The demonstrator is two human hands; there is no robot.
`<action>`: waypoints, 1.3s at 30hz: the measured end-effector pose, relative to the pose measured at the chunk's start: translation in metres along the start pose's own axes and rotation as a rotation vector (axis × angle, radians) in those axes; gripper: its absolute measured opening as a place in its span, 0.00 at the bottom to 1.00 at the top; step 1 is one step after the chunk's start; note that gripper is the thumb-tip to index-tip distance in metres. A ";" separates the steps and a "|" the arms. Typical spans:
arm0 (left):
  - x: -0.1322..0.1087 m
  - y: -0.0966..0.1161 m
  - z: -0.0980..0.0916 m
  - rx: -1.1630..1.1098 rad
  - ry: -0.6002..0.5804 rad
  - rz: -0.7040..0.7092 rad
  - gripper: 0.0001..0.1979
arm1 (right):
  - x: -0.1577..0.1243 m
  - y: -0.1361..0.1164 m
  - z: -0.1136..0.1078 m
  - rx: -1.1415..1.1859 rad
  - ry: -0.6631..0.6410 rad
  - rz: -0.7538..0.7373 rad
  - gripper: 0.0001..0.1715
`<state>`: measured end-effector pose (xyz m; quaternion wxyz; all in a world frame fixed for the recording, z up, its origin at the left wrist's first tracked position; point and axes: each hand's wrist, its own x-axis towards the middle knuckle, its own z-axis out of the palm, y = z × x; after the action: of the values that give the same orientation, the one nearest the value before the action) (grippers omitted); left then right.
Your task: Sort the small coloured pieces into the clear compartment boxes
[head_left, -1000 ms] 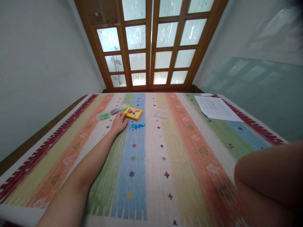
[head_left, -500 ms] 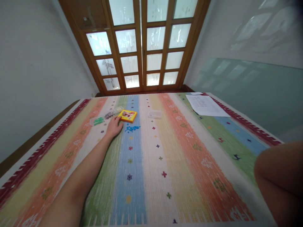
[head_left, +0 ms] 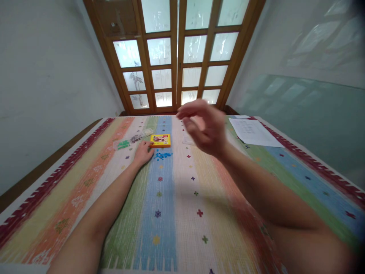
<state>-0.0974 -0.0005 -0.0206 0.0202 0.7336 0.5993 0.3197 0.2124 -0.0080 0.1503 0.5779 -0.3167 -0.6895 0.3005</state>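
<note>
My left hand (head_left: 143,153) rests on the cloth with its fingertips closed on the left edge of a flat yellow box (head_left: 160,141) with a printed top. Just in front of the box lies a loose scatter of small blue pieces (head_left: 163,156). My right hand (head_left: 203,125) is raised over the table, blurred by motion. Its fingers are curved, with a gap to the thumb and nothing visible between them. Behind that hand, a clear plastic case (head_left: 186,140) is partly hidden.
Left of the box lie a clear case of green pieces (head_left: 123,145) and a clear case of dark pieces (head_left: 139,136). A printed sheet of paper (head_left: 258,133) is at the far right. A striped cloth (head_left: 182,228) covers the table.
My right hand has come in from the right edge and now hangs over the middle. The yellow box has turned slightly, under my left hand. The view has shifted a little.
</note>
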 end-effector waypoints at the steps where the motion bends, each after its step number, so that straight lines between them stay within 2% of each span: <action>1: 0.000 -0.001 0.001 -0.006 -0.007 0.008 0.22 | 0.000 0.008 0.008 -0.072 -0.134 -0.061 0.19; 3: 0.001 -0.005 0.004 -0.022 -0.019 0.021 0.25 | 0.000 0.035 0.027 -0.279 -0.404 -0.160 0.24; 4: 0.002 -0.008 0.006 -0.028 -0.024 0.022 0.27 | -0.001 0.052 0.036 -0.390 -0.496 -0.174 0.28; 8: 0.004 -0.016 0.012 -0.054 -0.040 -0.001 0.34 | -0.008 0.123 0.063 -0.669 -0.596 0.016 0.43; 12: 0.005 -0.017 0.011 -0.073 -0.049 0.001 0.36 | -0.010 0.160 0.076 -0.680 -0.643 0.046 0.53; 14: 0.004 -0.013 0.009 -0.094 -0.062 0.022 0.36 | -0.007 0.167 0.079 -0.686 -0.647 0.017 0.52; 19: 0.002 -0.003 0.002 -0.137 -0.101 0.067 0.37 | -0.006 0.170 0.080 -0.749 -0.663 -0.059 0.44; 25: 0.009 -0.003 0.007 -0.128 -0.074 0.066 0.42 | -0.021 0.154 0.077 -0.894 -0.658 -0.159 0.37; 30: 0.020 -0.014 0.014 -0.202 -0.105 0.026 0.47 | -0.016 0.139 0.076 -0.895 -0.633 -0.110 0.32; 32: 0.021 -0.017 0.015 -0.240 -0.102 0.038 0.48 | -0.009 0.140 0.074 -0.872 -0.581 -0.069 0.30; 36: 0.020 -0.019 0.016 -0.258 -0.110 0.019 0.51 | 0.003 0.153 0.068 -0.774 -0.365 0.029 0.20; 39: 0.020 -0.017 0.016 -0.228 -0.107 -0.001 0.47 | 0.008 0.167 0.070 -0.646 -0.261 0.110 0.16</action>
<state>-0.1032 0.0273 -0.0314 0.1355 0.7424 0.5573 0.3462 0.1568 0.0984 0.0143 0.3376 -0.4787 -0.7991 0.1354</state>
